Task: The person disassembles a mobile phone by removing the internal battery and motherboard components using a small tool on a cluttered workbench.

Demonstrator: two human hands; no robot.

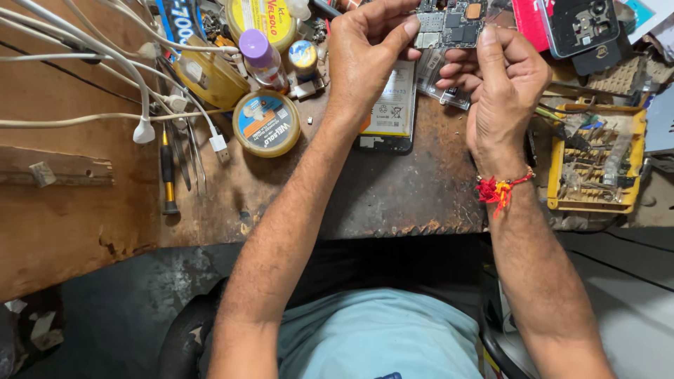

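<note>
Over worn workbench, both hands' grip holds circuit board lengthwise left-right.

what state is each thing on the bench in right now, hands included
left hand: pinching the circuit board's left edge
right hand: gripping the circuit board from the right
circuit board: held up off the bench, bare, out of any casing
opened phone: lying flat, back off, battery exposed
round solder paste tin: lid on
purple-capped bottle: upright, capped
yellow screwdriver: lying flat, unused
yellow parts tray: open, full of small bits
</note>
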